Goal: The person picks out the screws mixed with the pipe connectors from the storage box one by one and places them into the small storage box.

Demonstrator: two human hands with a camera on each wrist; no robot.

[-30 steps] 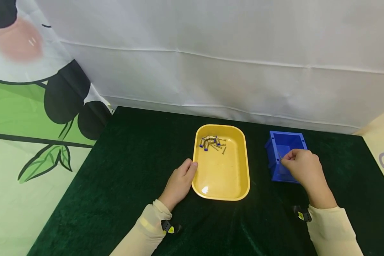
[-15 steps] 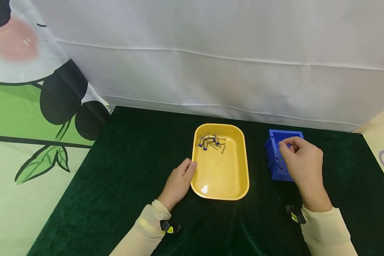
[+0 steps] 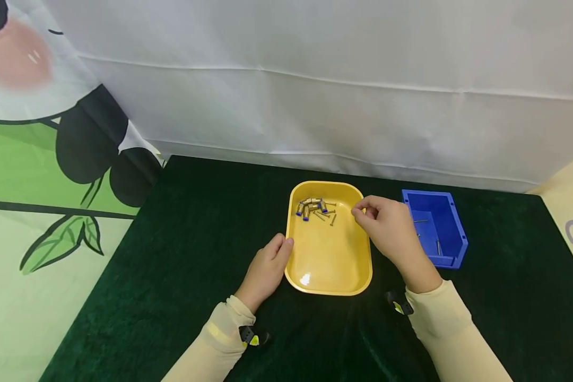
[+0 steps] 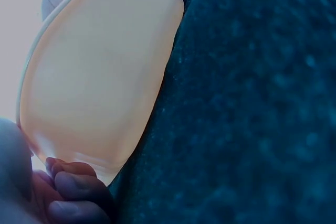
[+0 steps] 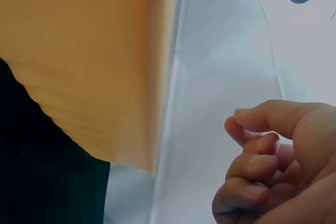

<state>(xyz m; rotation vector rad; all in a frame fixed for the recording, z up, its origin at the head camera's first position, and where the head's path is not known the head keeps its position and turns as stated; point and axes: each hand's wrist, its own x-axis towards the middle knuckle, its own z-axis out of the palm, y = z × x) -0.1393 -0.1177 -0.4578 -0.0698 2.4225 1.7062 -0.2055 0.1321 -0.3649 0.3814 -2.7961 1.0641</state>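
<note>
My left hand (image 3: 264,271) grips the left rim of a yellow plastic tray (image 3: 328,270); in the left wrist view its curled fingers (image 4: 79,186) lie against the tray's outer wall. Inside, towards the far left, sit several brass push-in fittings (image 3: 306,215) with blue ends. Several small screws (image 3: 332,219) lie beside them. Over the tray's right rim is my right hand (image 3: 389,228), its fingers curled and thumb meeting forefinger, nothing showing between them in the right wrist view. A blue bin (image 3: 460,252) right of this hand contains a few screws (image 3: 439,247).
Dark green cloth (image 3: 210,228) covers the table. A white curtain (image 3: 315,116) hangs along the back edge, with a printed panda backdrop (image 3: 24,69) at left. The right forearm stretches across the table between tray and bin.
My right hand has released a screw into the blue bin and moved left to the yellow tray's right rim. The left hand keeps its grip on the tray.
</note>
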